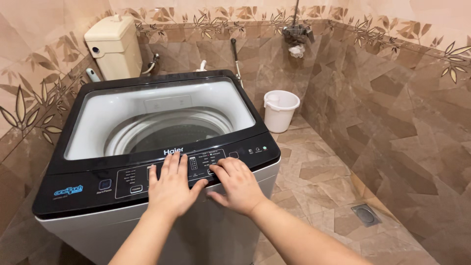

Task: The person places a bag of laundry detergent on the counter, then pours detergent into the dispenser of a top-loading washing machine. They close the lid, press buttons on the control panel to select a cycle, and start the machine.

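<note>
Two bare hands on black control panel (122, 184) of top-loading washing machine (162, 125), left hand (171, 189) flat with fingers spread, right hand (238, 184) beside it, fingertips pressing buttons, nothing gripped; white bucket (280, 110) beyond, on tiled floor (319, 176).

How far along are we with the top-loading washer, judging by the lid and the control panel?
Done: the dark glass lid of the white top-loading washing machine is shut. In hand: both hands are on the black control panel, the left hand lying flat and the right hand with a fingertip at the buttons. Left: I cannot tell whether a cycle is running; the drum looks still through the glass.
</note>
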